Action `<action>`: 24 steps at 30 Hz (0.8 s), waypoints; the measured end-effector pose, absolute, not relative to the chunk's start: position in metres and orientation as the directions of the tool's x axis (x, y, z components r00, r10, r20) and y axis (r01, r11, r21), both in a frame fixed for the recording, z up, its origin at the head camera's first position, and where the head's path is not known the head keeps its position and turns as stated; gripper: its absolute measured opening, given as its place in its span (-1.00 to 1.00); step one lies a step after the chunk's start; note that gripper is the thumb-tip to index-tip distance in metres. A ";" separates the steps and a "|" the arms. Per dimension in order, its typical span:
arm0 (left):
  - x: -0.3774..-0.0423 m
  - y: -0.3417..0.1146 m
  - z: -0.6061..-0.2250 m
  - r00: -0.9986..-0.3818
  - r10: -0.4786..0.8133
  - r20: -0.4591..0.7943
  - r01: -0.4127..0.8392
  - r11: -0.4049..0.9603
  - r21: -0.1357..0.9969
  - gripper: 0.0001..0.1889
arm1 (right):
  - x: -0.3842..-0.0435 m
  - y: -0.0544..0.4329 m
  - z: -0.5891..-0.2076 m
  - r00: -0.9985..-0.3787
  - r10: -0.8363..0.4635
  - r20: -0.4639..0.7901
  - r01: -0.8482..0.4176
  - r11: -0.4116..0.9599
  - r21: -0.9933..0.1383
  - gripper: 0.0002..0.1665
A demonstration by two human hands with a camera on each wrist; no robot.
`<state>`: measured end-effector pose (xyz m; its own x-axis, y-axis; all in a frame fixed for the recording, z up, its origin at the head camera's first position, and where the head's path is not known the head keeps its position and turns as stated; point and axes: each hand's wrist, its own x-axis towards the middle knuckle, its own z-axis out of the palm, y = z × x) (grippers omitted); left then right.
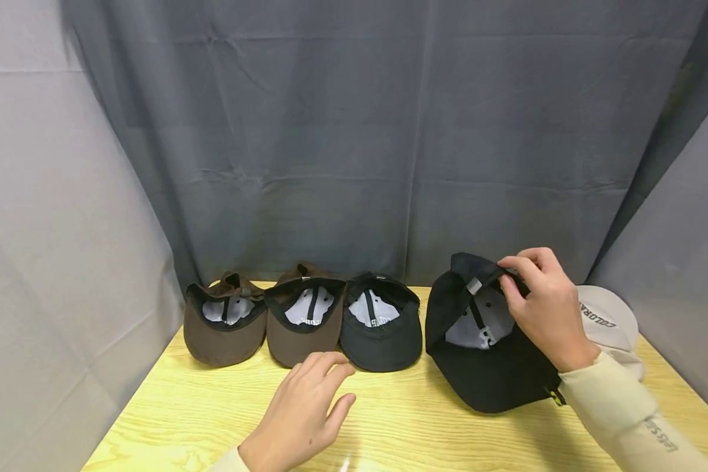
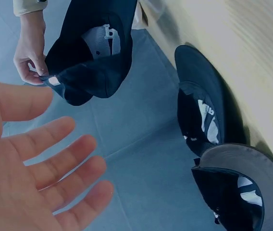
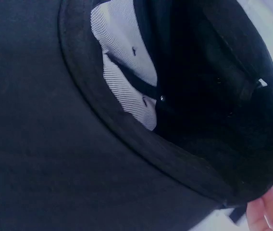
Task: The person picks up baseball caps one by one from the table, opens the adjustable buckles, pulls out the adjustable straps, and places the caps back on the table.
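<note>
A large black cap (image 1: 478,380) hangs from my right hand (image 1: 545,305), which pinches its back strap between thumb and fingers. Its hollow inside, with a pale lining, faces me and the brim points down toward me. In the right wrist view the black cap (image 3: 40,144) fills most of the picture, fingertips at its edge. My left hand (image 1: 307,406) is over the table in front of the row of caps, fingers spread and holding nothing. The left wrist view shows that hand (image 2: 45,154) with its palm toward the camera.
Two brown caps (image 1: 224,341) and a smaller black cap (image 1: 383,347) sit in a row along the table's back, openings facing me. A cream cap (image 1: 610,321) with lettering lies at the right, partly behind my right arm. A grey curtain (image 1: 330,144) rises behind the wooden table (image 1: 171,419).
</note>
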<state>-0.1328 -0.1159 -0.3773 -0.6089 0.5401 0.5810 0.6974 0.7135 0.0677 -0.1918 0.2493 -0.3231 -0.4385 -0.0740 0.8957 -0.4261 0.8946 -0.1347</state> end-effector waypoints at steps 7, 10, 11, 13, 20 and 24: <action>-0.132 -0.116 -0.373 -0.604 0.537 0.589 0.704 0.706 0.078 -0.73 | -0.186 0.229 -0.323 -0.402 -0.034 0.915 -0.455 0.875 -0.167 -0.78; -0.132 -0.117 -0.373 -0.602 0.536 0.592 0.705 0.705 0.079 -0.73 | -0.184 0.223 -0.324 -0.398 -0.061 0.915 -0.467 0.872 -0.145 -0.77; -0.132 -0.118 -0.373 -0.602 0.535 0.593 0.705 0.705 0.080 -0.73 | -0.183 0.221 -0.324 -0.396 -0.075 0.915 -0.471 0.872 -0.132 -0.75; -0.132 -0.118 -0.372 -0.603 0.533 0.593 0.706 0.703 0.086 -0.73 | -0.182 0.218 -0.324 -0.390 -0.102 0.915 -0.480 0.870 -0.108 -0.72; -0.135 -0.117 -0.371 -0.605 0.527 0.597 0.703 0.705 0.090 -0.73 | -0.180 0.214 -0.321 -0.338 -0.152 0.929 -0.525 0.850 -0.052 -0.70; -0.137 -0.117 -0.373 -0.609 0.525 0.595 0.701 0.707 0.094 -0.74 | -0.179 0.214 -0.322 -0.343 -0.152 0.927 -0.504 0.862 -0.046 -0.77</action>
